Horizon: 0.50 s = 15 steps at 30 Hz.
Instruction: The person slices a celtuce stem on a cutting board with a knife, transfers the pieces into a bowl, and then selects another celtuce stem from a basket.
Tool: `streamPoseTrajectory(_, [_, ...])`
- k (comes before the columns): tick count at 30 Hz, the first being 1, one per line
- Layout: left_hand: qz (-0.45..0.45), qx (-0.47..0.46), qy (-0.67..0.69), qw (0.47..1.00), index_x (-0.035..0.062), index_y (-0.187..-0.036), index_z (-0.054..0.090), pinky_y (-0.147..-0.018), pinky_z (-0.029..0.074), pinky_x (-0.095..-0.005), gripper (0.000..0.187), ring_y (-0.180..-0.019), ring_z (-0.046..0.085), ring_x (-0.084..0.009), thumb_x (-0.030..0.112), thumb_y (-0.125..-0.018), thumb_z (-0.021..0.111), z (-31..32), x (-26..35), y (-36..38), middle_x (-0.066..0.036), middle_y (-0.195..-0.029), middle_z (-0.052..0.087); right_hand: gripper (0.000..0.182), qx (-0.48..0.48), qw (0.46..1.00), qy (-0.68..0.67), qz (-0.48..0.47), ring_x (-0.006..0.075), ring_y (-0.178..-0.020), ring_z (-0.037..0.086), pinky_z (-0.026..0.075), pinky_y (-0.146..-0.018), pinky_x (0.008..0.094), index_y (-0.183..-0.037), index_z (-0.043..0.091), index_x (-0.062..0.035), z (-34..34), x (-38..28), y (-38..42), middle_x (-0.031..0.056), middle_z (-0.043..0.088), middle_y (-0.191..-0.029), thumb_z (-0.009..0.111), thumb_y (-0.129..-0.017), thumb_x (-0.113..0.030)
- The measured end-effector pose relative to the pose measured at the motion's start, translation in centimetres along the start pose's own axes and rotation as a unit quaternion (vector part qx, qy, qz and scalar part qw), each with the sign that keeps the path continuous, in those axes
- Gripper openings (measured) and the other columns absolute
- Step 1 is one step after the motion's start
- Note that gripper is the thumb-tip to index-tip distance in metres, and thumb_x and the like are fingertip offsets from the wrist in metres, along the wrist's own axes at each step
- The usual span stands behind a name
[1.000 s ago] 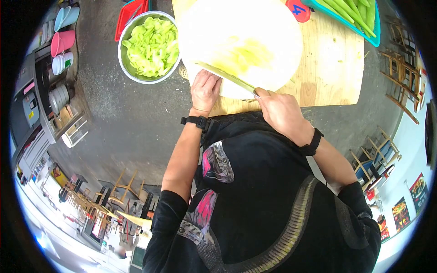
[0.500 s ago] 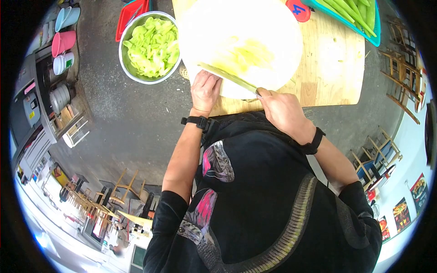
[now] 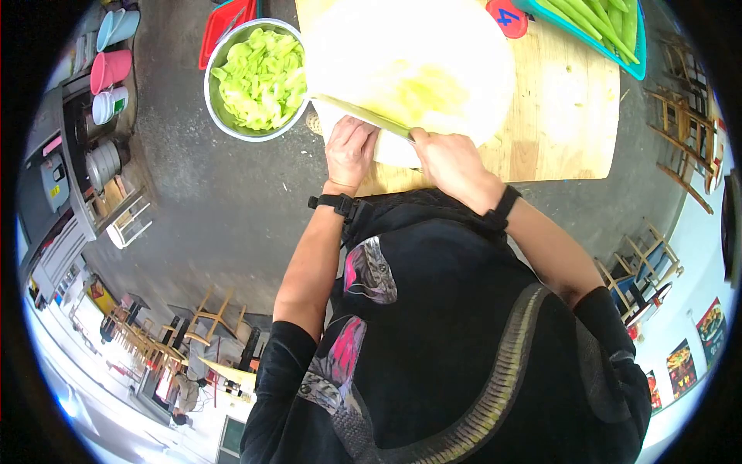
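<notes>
My right hand [image 3: 452, 162] is closed round the handle end of a kitchen knife [image 3: 363, 114]. Its blade points left across the near edge of a round white cutting board [image 3: 471, 54], which is washed out by glare. Just below the blade, my left hand [image 3: 352, 151] has its fingers curled together at the board's near-left edge. Whatever lies under those fingers is hidden. Pale green slices [image 3: 425, 89] are spread on the board beyond the knife, blurred by the brightness. More light-green slices [image 3: 263, 81] fill a metal bowl [image 3: 211, 104] to the left.
Beneath the board is a wooden table [image 3: 572, 139]. A teal basket [image 3: 640, 68] of long green vegetable pieces [image 3: 599, 23] stands at the back right, near a red disc [image 3: 508, 17] marked 4. Behind the bowl is a red basket [image 3: 220, 35]. Chairs [image 3: 684, 147] stand at right.
My right hand has moved left with the knife, so the blade tip reaches further past my left fingers. My left hand stays almost in place.
</notes>
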<state>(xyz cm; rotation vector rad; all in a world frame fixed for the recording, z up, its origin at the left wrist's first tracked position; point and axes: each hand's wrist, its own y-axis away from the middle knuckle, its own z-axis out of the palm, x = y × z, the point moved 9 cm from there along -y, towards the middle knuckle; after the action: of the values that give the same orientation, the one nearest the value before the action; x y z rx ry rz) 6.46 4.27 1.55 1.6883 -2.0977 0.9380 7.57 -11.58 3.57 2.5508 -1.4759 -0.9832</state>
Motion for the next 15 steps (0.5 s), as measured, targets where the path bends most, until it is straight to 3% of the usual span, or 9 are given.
streamPoseTrajectory(4, [0.000,0.002,0.016,1.000,0.0061,-0.095,0.074,-0.092,0.058,-0.0403,0.019,-0.103,0.072,-0.0302,0.000,-0.079,0.083,-0.2,0.5,-0.4,-0.008,-0.102,0.074,0.017,-0.009,1.000,-0.006,0.016,0.0386,-0.074,0.074,0.058,-0.066,0.0497,-0.102,0.065,0.0011,-0.4,-0.4,-1.1,0.0203,0.073,-0.077,0.055,-0.095,-0.010])
streamPoseTrajectory(7, [-0.005,0.006,0.023,1.000,0.0065,-0.095,0.074,-0.092,0.058,-0.0401,0.020,-0.103,0.072,-0.0298,0.000,-0.079,0.082,-0.3,0.4,-0.6,-0.008,-0.101,0.074,0.018,-0.005,0.999,-0.031,0.034,0.0384,-0.074,0.074,0.058,-0.066,0.0500,-0.100,0.067,0.0009,-1.4,-0.1,-0.2,0.0204,0.073,-0.077,0.056,-0.099,-0.013])
streamPoseTrajectory(9, [-0.007,0.006,0.030,1.000,0.0067,-0.096,0.074,-0.091,0.058,-0.0401,0.020,-0.102,0.072,-0.0296,-0.001,-0.079,0.082,-0.2,0.5,-0.3,-0.007,-0.101,0.074,0.024,0.029,0.997,-0.048,0.060,0.0405,-0.069,0.070,0.054,-0.065,0.0510,-0.103,0.067,-0.0036,-3.0,0.3,1.2,0.0206,0.069,-0.073,0.055,-0.108,-0.023])
streamPoseTrajectory(15, [-0.010,0.014,0.009,1.000,0.0061,-0.095,0.073,-0.091,0.059,-0.0405,0.019,-0.102,0.072,-0.0293,0.000,-0.079,0.083,-0.4,0.3,-0.2,-0.008,-0.101,0.074,0.025,-0.011,0.998,-0.024,0.057,0.0404,-0.069,0.070,0.053,-0.064,0.0516,-0.102,0.067,-0.0035,-3.1,0.0,3.0,0.0202,0.069,-0.072,0.055,-0.108,-0.025])
